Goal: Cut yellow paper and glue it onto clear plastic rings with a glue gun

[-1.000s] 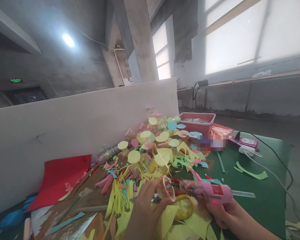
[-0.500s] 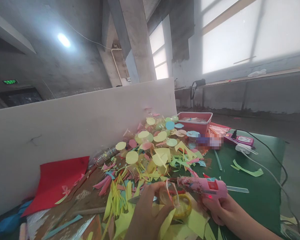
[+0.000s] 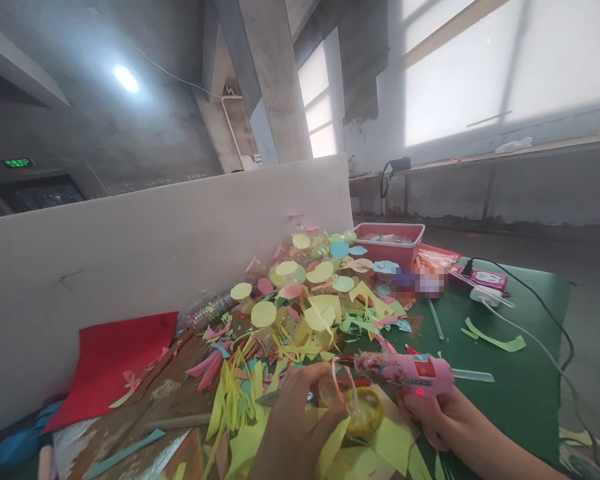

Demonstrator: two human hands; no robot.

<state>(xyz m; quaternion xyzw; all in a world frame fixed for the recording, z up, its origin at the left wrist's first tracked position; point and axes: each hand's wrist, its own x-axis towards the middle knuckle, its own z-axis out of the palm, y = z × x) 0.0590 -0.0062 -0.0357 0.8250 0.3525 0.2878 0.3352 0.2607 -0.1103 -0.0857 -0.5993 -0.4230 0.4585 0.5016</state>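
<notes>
My right hand [image 3: 437, 413] is wrapped round the handle of a pink hot glue gun [image 3: 405, 373], whose small red light is lit. A clear glue stick [image 3: 475, 376] juts out of its back end. The dirty nozzle points left and reaches the rim of a clear plastic cup-like piece [image 3: 351, 393]. Thumb and fingers of my left hand [image 3: 300, 407] pinch that piece; whether the nozzle touches it I cannot tell. Just behind and below it lies a roll of yellow tape [image 3: 367, 413]. Yellow paper sheets [image 3: 393, 443] lie under both hands.
Paper scraps and strips [image 3: 235, 393] cover the middle, below a heap of clear plastic pieces with paper discs [image 3: 263, 314]. A pink bin [image 3: 390, 252] stands behind. Red sheet [image 3: 115, 360] lies left, against a white board [image 3: 155, 260]. Cables [image 3: 535, 337] cross the green tabletop [image 3: 520, 387].
The glue stick sticks out slightly less from the back of the glue gun. Both hands hold almost the same position.
</notes>
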